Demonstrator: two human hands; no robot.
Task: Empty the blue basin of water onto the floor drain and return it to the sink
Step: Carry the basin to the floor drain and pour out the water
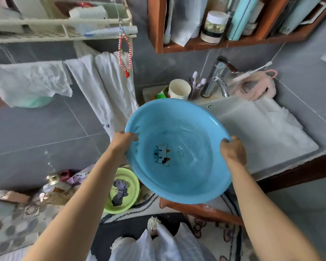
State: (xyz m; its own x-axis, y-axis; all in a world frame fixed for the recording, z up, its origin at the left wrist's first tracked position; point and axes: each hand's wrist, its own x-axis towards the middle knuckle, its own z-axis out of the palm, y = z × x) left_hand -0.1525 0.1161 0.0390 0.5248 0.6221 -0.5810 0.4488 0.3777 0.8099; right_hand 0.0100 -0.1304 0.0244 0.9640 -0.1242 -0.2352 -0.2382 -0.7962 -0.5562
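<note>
The blue basin (177, 129), round with a cartoon cat printed on its bottom, hangs in the air in front of me, just left of the white sink (267, 132). A shallow layer of water ripples inside it. My left hand (123, 141) grips the left rim with the thumb over the edge. My right hand (233, 150) grips the right rim the same way. The basin tilts slightly toward me. A round metal floor drain (31, 209) lies in the patterned floor at the lower left.
A chrome tap (217, 80), a cream cup (179, 89) and toothbrushes stand behind the sink. Towels (105, 81) hang on the left wall. A green basin (124, 189) with a grey cloth and several bottles (53, 185) sit on the floor. A wooden shelf (224, 44) hangs overhead.
</note>
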